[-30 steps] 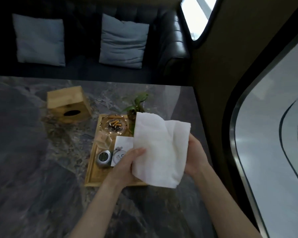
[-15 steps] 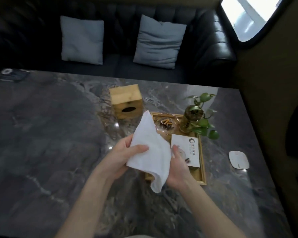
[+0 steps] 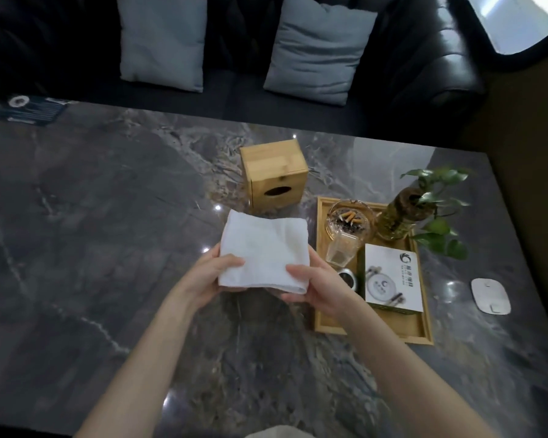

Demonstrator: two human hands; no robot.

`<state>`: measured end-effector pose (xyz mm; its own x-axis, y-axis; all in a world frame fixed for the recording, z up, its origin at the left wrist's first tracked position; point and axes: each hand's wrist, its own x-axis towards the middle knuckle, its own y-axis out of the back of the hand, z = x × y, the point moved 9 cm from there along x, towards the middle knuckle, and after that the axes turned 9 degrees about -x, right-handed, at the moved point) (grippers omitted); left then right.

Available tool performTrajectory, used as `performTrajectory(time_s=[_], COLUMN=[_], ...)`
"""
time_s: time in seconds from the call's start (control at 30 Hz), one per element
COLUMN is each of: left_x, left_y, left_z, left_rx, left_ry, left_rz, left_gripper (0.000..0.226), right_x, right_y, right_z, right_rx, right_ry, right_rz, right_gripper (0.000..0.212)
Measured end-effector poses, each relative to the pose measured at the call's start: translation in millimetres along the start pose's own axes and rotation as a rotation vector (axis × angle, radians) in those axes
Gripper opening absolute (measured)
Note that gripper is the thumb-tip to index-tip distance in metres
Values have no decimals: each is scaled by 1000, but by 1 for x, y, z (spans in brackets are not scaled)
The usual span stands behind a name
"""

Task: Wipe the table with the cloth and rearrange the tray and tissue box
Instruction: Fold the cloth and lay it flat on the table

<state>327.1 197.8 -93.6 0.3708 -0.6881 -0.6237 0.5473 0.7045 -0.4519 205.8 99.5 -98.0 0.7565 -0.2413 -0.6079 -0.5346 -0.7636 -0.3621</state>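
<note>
A white cloth (image 3: 263, 248), folded into a flat rectangle, is held above the dark marble table (image 3: 92, 248). My left hand (image 3: 209, 275) grips its near left edge and my right hand (image 3: 317, 286) grips its near right edge. Just beyond the cloth stands a wooden tissue box (image 3: 274, 172) with an oval slot facing me. Right of my hands lies a wooden tray (image 3: 393, 324) carrying a glass ashtray (image 3: 348, 221) with butts, a small glass (image 3: 340, 251), a white booklet (image 3: 393, 279) and a potted plant (image 3: 405, 216).
A white oval device (image 3: 490, 295) lies on the table right of the tray. A dark leaflet (image 3: 29, 110) sits at the far left corner. Behind the table is a black sofa (image 3: 424, 67) with two grey cushions (image 3: 317, 49).
The cloth went from hanging loose and open to a neat folded rectangle held by both hands. The view shifted left, so the tray now sits to the right.
</note>
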Motion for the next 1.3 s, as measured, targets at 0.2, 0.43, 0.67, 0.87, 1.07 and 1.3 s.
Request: performTrajectory(time_s=[0.2, 0.43, 0.67, 0.87, 1.07, 1.3], left_x=[20, 10, -28, -45, -44, -43], left_y=[23, 52, 48, 13, 5, -3], left_z=[-28, -52, -41, -60, -105, -112], left_rx=[83, 114, 696, 1473, 1775, 1811], left_ry=[59, 6, -353, -556, -461, -255], left_rz=[95, 294, 605, 610, 373, 323], left_gripper=[44, 45, 53, 33, 55, 62], right_x=[16, 13, -16, -30, -34, -33], right_y=[5, 15, 22, -1, -27, -22], right_z=[24, 53, 49, 48, 73, 90], right_rx=[-117, -61, -530, -1239, -1774, -1676], right_ry=[-73, -99, 59, 255, 428, 315], right_rz=[49, 242, 529, 687, 600, 280], right_gripper=[51, 46, 56, 22, 43, 55])
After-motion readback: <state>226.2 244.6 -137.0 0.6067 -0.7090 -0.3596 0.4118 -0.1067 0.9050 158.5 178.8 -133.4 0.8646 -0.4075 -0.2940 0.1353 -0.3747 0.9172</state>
